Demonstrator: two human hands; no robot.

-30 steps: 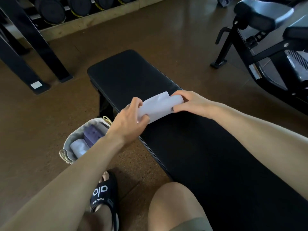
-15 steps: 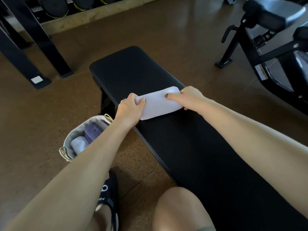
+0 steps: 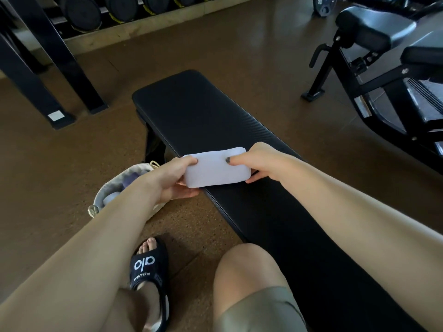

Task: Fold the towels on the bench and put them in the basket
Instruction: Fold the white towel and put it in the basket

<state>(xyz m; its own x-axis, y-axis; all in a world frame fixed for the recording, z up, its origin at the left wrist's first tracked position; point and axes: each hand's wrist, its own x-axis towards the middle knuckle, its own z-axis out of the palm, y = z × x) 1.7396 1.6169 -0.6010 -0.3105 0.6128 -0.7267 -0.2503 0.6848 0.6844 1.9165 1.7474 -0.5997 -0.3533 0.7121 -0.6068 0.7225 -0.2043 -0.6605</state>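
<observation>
The folded white towel [image 3: 217, 168] sits at the near-left edge of the black padded worktop [image 3: 201, 111], held at both ends. The left hand [image 3: 171, 180] pinches its left end, thumb on top and fingers curled beneath; the right hand [image 3: 260, 161] grips the right end likewise. Folding looks complete, so the transfer step is in hand. Next, the towel must be carried left and down into the fabric basket [image 3: 107, 188] on the floor, beside the towels already inside.
</observation>
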